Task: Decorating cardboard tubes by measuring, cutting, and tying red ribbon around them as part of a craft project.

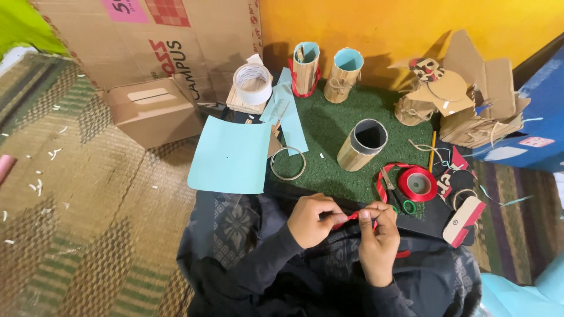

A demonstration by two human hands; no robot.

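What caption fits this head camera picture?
Both hands, left hand and right hand, pinch red ribbon beside a ribbon spool.

Brown cardboard boxes [154, 111] top left

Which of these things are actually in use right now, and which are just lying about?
In use:
left hand
right hand
red ribbon piece pinched between both
red ribbon spool nearby

Lying about:
tape roll
blue paper sheet
cardboard tube
cardboard boxes
pencil

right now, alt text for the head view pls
Both hands, left hand and right hand, pinch a short red ribbon above a lap. Beyond lie a red ribbon spool, cardboard tubes and a light blue paper sheet.
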